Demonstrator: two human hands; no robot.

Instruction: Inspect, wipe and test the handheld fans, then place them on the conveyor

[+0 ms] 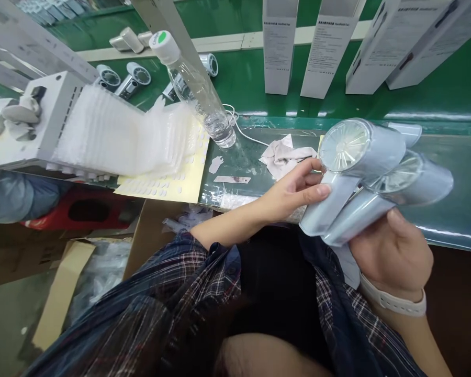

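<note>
At the right, over the bench edge, is a bundle of light blue handheld fans with round grilles. The front fan [380, 149] and a second fan [432, 180] lie side by side with their handles toward my body. Part of another light blue piece [410, 132] shows behind them. My left hand [294, 191] is closed on the front fan, its thumb on the handle below the grille. From below, my right hand [394, 251] cups the second fan; its fingers are mostly hidden under the handles.
A clear water bottle [206, 99] stands near a crumpled cloth [284, 157] and a flat strip [231, 179]. White sleeves [121, 131] are stacked on a yellow sticker sheet [198, 183]. Tall white boxes [280, 52] line the green conveyor [243, 68]. A person's sleeve [19, 196] shows at left.
</note>
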